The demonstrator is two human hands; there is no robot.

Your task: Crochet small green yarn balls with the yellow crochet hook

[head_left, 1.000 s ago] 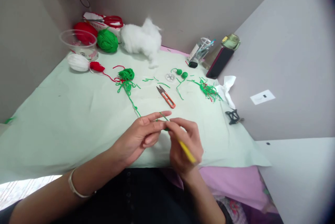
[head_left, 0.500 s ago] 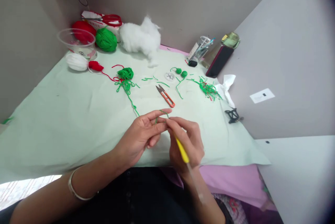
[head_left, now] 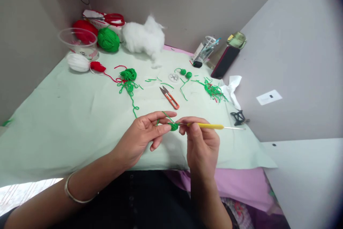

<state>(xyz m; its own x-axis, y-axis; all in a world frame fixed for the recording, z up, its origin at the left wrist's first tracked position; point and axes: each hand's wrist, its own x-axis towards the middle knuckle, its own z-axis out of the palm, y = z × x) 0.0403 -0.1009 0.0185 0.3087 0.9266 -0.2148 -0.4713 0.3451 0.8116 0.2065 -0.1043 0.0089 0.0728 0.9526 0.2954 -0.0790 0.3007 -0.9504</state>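
Note:
Between thumb and fingers my left hand pinches a small green crochet piece, with green yarn stretched over the raised index finger. A yellow-handled crochet hook lies level in the closed fingers of my right hand. Its metal tip points left and meets the crochet piece. The working yarn trails from behind my left hand to a tangled green yarn bundle on the cloth. Just beyond my hands rest orange thread snips, blades pointing away.
Farther back are two small green crocheted balls, yarn scraps, white stuffing, a green yarn ball and red scissors. A clear tub stands at left; a bottle and a phone are at right.
My right hand has moved right and turned, swinging the hook from steeply slanted to nearly level. The green crochet piece now shows between my hands.

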